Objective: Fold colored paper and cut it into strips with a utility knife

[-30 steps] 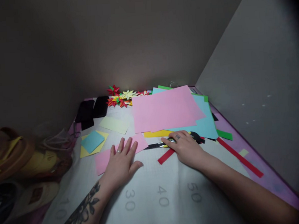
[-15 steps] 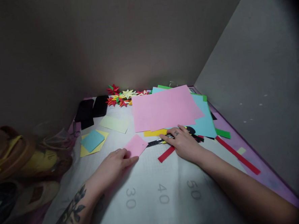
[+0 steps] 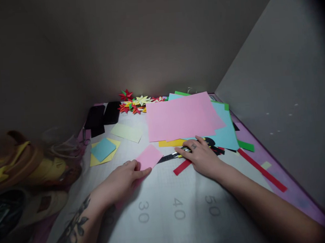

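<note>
My left hand (image 3: 128, 176) pinches the near-left side of a small pink paper piece (image 3: 150, 157) between thumb and fingers. My right hand (image 3: 201, 156) is closed around a box cutter (image 3: 178, 154) with a black and yellow handle. Its long dark blade points left and reaches the pink piece's lower right edge; whether the tip lies under the paper I cannot tell. Beneath my right hand, a red strip (image 3: 182, 167) sticks out. Just behind the knife lie a yellow strip (image 3: 171, 143) and a large pink sheet (image 3: 184, 116).
Blue sheets (image 3: 229, 128) lie under the large pink one. Folded paper stars (image 3: 135, 102) line the back wall. On the left are two dark phones (image 3: 112, 112), scissors (image 3: 84, 137), a pale yellow piece (image 3: 127, 132) and a blue piece (image 3: 103, 149). A long red strip (image 3: 261, 169) lies right.
The blade has moved from the pink piece's right corner down and left along its lower right edge. Both hands keep their grip. The whole view has shifted slightly.
</note>
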{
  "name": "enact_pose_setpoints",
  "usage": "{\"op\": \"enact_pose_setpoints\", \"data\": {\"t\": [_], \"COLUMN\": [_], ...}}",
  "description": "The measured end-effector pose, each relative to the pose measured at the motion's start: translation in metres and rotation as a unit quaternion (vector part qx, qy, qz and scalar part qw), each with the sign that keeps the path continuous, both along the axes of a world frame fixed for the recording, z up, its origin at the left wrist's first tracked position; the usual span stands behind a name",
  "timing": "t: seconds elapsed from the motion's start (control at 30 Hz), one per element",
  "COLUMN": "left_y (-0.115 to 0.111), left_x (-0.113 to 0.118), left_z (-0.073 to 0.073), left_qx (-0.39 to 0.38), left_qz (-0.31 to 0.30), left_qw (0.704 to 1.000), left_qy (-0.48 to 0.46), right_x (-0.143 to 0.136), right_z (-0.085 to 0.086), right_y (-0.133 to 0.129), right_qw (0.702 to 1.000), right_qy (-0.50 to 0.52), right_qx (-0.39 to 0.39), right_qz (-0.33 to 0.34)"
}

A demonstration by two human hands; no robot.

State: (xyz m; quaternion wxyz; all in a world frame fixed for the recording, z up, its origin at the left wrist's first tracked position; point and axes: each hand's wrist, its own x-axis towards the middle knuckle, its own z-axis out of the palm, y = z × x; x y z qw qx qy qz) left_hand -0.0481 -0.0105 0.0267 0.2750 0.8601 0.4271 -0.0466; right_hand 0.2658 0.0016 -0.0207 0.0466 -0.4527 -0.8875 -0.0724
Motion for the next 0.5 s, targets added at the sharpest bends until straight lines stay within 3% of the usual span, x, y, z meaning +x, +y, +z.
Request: {"op": "enact_pose_setpoints", "data": {"t": [0.17, 0.37, 0.5], "left_y": [0.001, -0.004, -0.003], "left_x": [-0.002, 0.003, 0.002], "left_z": [-0.002, -0.002, 0.003], "left_qx": [0.000, -0.030, 0.046], "left_qz": [-0.030, 0.083, 0.024], "left_qw": [1.000, 0.996, 0.999], "left_qy": [0.007, 0.015, 0.014], "right_x": [-0.008, -0.005, 0.001], "right_z": [0.000, 0.001, 0.002], "right_y": [0.002, -0.006, -0.008], "right_qw": [1.000, 1.000, 0.999], "right_qy": [0.005, 0.009, 0.032], "right_qx": [0.017, -0.002, -0.013], "right_qz": [0.023, 0.010, 0.006]}}
